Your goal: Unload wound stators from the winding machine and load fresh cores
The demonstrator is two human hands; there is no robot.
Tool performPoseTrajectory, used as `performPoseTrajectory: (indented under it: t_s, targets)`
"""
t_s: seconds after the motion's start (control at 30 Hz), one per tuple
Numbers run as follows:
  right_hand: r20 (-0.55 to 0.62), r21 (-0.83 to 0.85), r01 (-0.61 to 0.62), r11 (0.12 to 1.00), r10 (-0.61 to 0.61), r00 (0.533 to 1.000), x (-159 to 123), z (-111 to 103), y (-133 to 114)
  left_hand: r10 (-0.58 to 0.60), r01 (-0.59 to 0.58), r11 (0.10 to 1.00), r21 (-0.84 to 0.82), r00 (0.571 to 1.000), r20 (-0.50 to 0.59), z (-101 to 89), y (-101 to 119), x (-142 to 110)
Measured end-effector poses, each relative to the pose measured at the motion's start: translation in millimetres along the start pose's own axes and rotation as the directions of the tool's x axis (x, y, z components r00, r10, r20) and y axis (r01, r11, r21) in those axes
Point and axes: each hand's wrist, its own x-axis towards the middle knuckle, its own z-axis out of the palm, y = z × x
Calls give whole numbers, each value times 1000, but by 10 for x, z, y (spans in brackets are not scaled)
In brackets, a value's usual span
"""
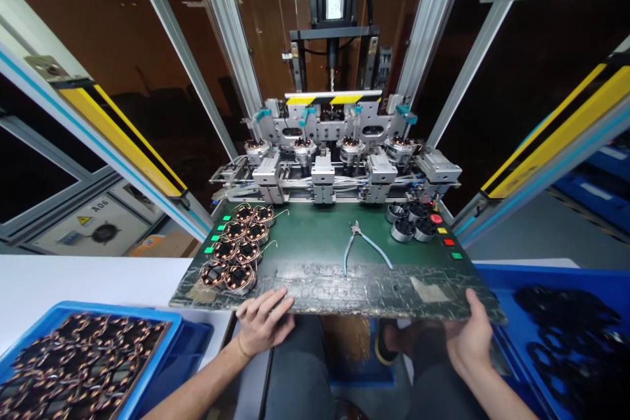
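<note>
My left hand (260, 325) rests on the near edge of the green work mat (319, 243), fingers stretched out flat and holding nothing. My right hand (470, 335) grips the mat's near right edge, thumb on top and fingers curled under it. Several copper-wound stators (239, 246) lie in rows on the mat's left side, nearest my left hand. Blue-handled pliers (364, 246) lie in the middle. Three or so dark ring parts (408, 222) sit at the right rear.
A fixture (339, 157) with several stator stations stands behind the mat under a vertical press. Coloured buttons (443, 230) line the mat's right and left edges. A blue bin of wound stators (83, 357) is at lower left, a blue bin of black parts (566, 335) at lower right.
</note>
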Motion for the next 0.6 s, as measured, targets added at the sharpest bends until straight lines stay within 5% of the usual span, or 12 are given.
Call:
performPoseTrajectory:
  t_s: [0.23, 0.6]
  targets:
    - [-66, 23, -12, 1000, 13, 998, -144, 147, -104, 1, -1, 1000, 8, 1000, -5, 1, 6, 2]
    - [-18, -34, -9, 999, 8, 1000, -72, 72, -50, 2, -2, 1000, -14, 1000, -3, -2, -1, 7]
